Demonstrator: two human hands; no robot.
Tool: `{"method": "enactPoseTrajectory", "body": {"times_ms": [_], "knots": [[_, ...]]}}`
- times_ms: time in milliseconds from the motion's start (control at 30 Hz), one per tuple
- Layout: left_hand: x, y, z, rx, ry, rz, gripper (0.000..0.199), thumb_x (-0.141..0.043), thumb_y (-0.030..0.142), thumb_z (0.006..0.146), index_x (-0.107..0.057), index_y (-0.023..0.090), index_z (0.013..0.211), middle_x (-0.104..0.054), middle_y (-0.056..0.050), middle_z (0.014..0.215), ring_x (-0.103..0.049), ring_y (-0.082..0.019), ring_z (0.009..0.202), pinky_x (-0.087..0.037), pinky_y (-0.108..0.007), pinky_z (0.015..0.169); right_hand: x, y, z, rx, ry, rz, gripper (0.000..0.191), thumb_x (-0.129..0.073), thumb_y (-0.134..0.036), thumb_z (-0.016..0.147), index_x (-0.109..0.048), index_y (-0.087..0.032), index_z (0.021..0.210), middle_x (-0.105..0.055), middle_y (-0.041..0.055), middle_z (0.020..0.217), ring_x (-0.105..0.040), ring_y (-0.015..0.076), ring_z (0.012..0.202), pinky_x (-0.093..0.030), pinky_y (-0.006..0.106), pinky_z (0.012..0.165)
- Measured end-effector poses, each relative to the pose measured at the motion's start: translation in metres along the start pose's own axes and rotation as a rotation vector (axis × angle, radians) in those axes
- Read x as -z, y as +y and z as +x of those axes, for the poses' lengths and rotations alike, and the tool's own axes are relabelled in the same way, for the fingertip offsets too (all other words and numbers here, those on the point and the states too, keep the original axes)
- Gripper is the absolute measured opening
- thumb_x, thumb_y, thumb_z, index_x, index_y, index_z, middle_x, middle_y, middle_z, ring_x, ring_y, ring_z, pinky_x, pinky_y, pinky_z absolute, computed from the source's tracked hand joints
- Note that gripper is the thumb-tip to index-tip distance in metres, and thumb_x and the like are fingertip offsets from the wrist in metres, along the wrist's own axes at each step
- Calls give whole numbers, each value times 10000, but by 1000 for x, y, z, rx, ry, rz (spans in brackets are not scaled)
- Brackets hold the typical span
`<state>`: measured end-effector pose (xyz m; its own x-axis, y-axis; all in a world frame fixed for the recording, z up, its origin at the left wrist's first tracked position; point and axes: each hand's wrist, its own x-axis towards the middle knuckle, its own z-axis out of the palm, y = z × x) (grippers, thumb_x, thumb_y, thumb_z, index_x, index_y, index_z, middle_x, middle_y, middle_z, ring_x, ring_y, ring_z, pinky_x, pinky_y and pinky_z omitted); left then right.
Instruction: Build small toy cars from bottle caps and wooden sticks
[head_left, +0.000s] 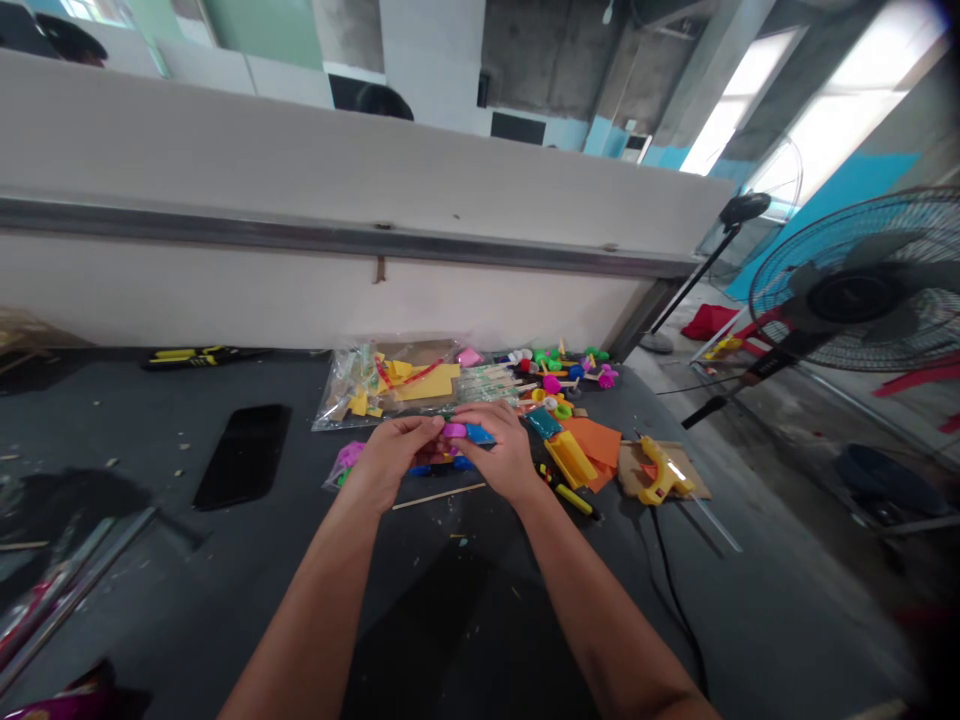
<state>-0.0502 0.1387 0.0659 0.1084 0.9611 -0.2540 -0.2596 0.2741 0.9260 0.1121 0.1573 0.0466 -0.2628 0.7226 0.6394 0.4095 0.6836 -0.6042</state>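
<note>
Above the middle of the dark tabletop, my two hands meet at a small purple piece [454, 430], perhaps plastic or clay. My left hand [397, 455] pinches its left side between thumb and fingers. My right hand [502, 452] is closed around a small blue piece [478, 434] that touches or lies just beside the purple one; whether the two are joined I cannot tell. Both pieces are partly covered by fingers. Below the hands lies a thin wooden stick [439, 497]. Behind them, more blue items on the table are mostly hidden.
A clear plastic bag [341, 395] holds yellow paper pieces. Colourful small figures [555, 380] cluster at the back right. Orange sheets [596, 445], a yellow cutter [576, 498] and a corded glue gun [658, 480] lie right; a black phone [244, 455] lies left. A white partition [300, 300] borders the back.
</note>
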Motion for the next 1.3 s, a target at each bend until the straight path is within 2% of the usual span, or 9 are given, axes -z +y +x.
{"method": "enactPoseTrajectory", "body": {"times_ms": [167,367,567,767,900,1067,1300], "knots": [[-1,-3,2,-10,-3,8,207,-743,349,625,-699,157,691,-676,-22,644,-608,-127,613,-507,-272,674,-1,-1,1,9,1,10,167,-672,-265,756,-662,-262,922,-685,22,958,-592,195,967,-418,372,887],[0,-3,3,-30,47,42,214,-722,378,642,-702,168,683,-671,-27,639,-597,-123,592,-499,-258,641,-1,-2,0,-5,24,41,188,-679,-287,750,-655,-262,935,-682,21,961,-592,190,967,-417,378,903],[-3,-3,1,-13,-22,85,180,-737,339,627,-695,174,686,-660,-18,633,-594,-121,599,-490,-267,669,-1,-2,0,-14,14,21,146,-643,-243,770,-663,-261,914,-682,26,964,-596,198,965,-422,386,889],[-2,-1,0,-9,-13,122,160,-748,331,613,-701,188,667,-676,-14,642,-603,-125,611,-486,-267,680,-2,0,-1,-8,-1,3,155,-665,-258,759,-664,-259,914,-686,29,969,-596,200,967,-412,389,897],[-1,0,0,-17,12,76,216,-740,384,612,-708,186,691,-693,-32,671,-616,-152,621,-508,-306,687,0,0,-1,-12,4,13,154,-664,-290,762,-665,-266,915,-685,28,972,-597,202,969,-409,389,901],[0,-1,1,-21,27,80,230,-750,379,599,-704,166,673,-684,-40,636,-611,-148,592,-509,-287,655,1,-2,0,1,-4,11,231,-676,-331,746,-653,-268,967,-678,31,987,-589,206,981,-416,379,898],[2,1,0,6,5,24,212,-716,383,651,-703,175,691,-682,-27,646,-613,-125,606,-502,-254,642,1,-1,1,-2,-12,6,153,-655,-279,772,-662,-267,924,-680,21,984,-592,191,978,-412,382,907]]}}
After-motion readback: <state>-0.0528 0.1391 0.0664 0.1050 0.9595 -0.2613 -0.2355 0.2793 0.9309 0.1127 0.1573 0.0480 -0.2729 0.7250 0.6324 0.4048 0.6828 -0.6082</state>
